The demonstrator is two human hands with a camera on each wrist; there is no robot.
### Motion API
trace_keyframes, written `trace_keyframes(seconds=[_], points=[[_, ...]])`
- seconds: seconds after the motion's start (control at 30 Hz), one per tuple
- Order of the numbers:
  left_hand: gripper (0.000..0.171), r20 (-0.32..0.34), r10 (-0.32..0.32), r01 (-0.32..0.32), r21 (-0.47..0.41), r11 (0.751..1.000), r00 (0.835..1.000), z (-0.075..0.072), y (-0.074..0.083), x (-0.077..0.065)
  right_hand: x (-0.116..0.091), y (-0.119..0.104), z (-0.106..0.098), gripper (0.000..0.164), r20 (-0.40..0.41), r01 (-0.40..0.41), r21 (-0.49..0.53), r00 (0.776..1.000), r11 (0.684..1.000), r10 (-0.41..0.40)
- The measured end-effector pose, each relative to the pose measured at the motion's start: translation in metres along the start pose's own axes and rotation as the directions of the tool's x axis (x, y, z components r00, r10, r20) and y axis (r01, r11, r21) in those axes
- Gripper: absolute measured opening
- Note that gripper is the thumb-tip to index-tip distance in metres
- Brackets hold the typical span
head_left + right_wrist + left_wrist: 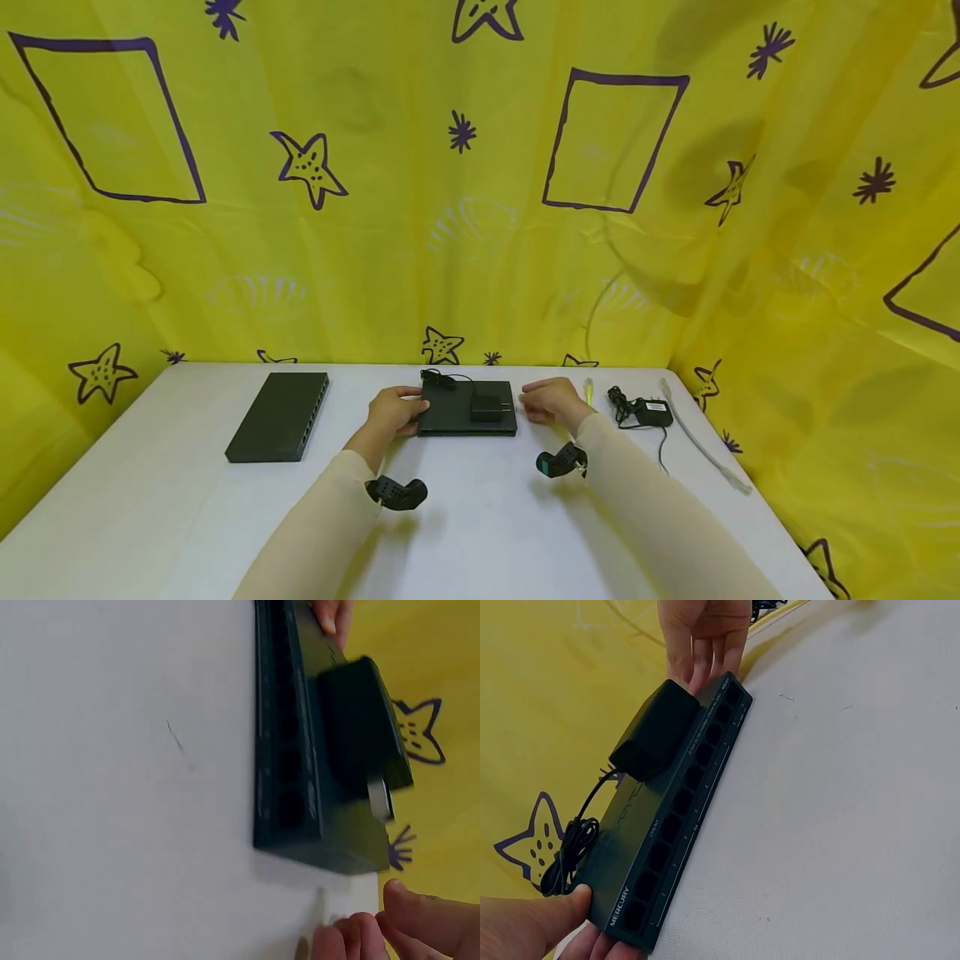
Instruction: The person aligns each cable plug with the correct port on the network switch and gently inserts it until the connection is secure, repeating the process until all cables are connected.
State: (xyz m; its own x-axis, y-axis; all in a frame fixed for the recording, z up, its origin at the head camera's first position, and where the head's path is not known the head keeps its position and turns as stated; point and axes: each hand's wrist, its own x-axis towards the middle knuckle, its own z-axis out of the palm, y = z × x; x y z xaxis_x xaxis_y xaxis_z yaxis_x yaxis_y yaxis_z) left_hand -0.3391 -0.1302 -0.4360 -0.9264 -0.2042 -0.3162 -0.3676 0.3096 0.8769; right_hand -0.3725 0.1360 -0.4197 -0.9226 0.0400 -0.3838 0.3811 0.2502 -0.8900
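Note:
A black MERCURY network switch [450, 417] sits towards the back of the white table, its row of ports [682, 801] facing front. My left hand [392, 412] grips its left end, thumb [574, 901] on top and fingers below. On the switch's upper face lies a black power adapter [489, 406], prongs pointing right. Its bundled cord [575, 851] rests at the back left of the switch. Beside the right end is my right hand [553, 400], fingers [360, 937] loosely bent and holding nothing. A small gap separates it from the switch in the right wrist view.
Another flat black box [277, 417] with side ports lies to the left. Over on the right are a yellow cable [588, 388], a second adapter with cord [652, 412] and a grey cable [701, 446]. A yellow patterned curtain [375, 275] hangs behind the table.

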Motion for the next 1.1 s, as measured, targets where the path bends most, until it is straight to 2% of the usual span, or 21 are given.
trace_keyframes(seconds=[0.17,0.33,0.53,0.73,0.97,1.1], points=[[0.044,0.001,0.006,-0.006,-0.005,1.000,1.000,-0.001,-0.001,-0.001,0.001,-0.003,-0.023,0.038,-0.096,0.033,-0.059,0.995,0.998,-0.039],[0.044,0.000,0.010,-0.010,-0.022,1.000,1.000,-0.001,-0.001,0.000,0.000,-0.005,-0.047,0.044,-0.145,0.035,-0.090,0.988,0.995,-0.048],[0.044,0.003,0.013,-0.013,-0.029,1.000,1.000,-0.002,-0.002,0.002,0.005,-0.006,-0.069,0.043,-0.254,0.019,-0.186,0.965,0.982,-0.067],[0.044,0.002,0.018,-0.018,-0.027,0.999,1.000,-0.002,-0.003,0.000,0.007,-0.009,-0.078,0.041,-0.345,-0.053,-0.230,0.938,0.972,-0.031],[0.043,-0.001,0.015,-0.015,-0.033,0.999,1.000,0.000,-0.003,0.000,0.008,-0.006,-0.080,0.033,-0.341,-0.048,-0.324,0.937,0.945,-0.070],[0.043,-0.005,0.017,-0.018,-0.039,0.999,1.000,-0.001,-0.003,-0.001,0.010,-0.004,-0.078,0.033,-0.367,-0.061,-0.371,0.926,0.927,-0.087]])
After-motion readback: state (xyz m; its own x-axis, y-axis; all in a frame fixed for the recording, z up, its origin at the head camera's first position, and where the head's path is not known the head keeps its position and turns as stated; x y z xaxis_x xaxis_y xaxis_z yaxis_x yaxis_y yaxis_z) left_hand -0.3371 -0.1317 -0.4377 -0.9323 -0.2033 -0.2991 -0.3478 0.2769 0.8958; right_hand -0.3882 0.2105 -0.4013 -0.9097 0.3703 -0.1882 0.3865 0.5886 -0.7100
